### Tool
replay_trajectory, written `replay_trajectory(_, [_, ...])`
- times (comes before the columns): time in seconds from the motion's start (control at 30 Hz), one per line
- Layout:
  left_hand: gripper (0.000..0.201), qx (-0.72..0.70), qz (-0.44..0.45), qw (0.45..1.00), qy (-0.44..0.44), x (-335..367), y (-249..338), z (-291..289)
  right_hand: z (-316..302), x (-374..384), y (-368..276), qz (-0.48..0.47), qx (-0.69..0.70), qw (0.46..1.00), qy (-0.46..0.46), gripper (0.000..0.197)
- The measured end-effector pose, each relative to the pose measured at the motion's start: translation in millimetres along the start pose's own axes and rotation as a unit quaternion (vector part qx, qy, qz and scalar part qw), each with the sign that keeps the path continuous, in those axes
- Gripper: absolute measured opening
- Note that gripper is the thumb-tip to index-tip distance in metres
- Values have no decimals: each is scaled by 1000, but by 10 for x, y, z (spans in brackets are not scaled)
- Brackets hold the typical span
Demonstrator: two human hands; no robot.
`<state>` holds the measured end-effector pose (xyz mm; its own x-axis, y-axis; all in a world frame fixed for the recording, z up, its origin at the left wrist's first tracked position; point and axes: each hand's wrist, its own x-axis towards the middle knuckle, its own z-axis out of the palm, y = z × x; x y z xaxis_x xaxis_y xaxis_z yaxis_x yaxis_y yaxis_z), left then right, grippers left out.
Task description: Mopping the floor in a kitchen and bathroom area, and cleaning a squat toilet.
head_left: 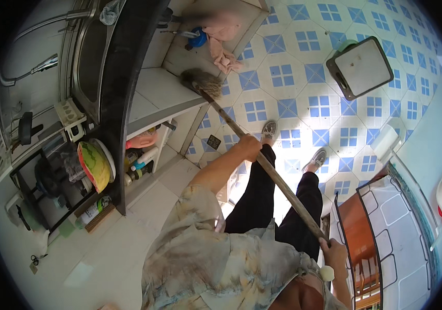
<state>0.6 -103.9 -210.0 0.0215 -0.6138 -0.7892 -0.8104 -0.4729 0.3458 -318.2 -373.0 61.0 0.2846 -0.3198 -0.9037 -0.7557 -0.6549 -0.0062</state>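
Both of my hands are wrapped round the long wooden handle of a mop [284, 187], which slants across my body. My left hand [250, 148] grips the shaft about midway, out ahead of me. Closer to my body on the right, my right hand [336, 255] holds the handle near its end. The mop's grey-brown stringy head [204, 83] touches the ledge below the counter and hangs partly over the tiled floor [283, 107].
On the left a counter holds a sink [87, 67] and a cut watermelon [95, 166]. Bottles [144, 159] stand on a shelf below. Beyond the mop head lies a pink cloth [223, 54]. A framed tray-like board [360, 67] is on the floor; a rack [391, 222] stands right.
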Motion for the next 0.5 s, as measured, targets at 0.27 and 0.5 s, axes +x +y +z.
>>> replay_trajectory(0.27, [44,-15,-232,964,130,-151,-1841,-88,258,1287,-1723,-107,51,992,41,57])
replay_trajectory(0.5, [50,77,-230,969,47,-64,-1824,-19,387,1431,-1590,-144,97,983,-62,49])
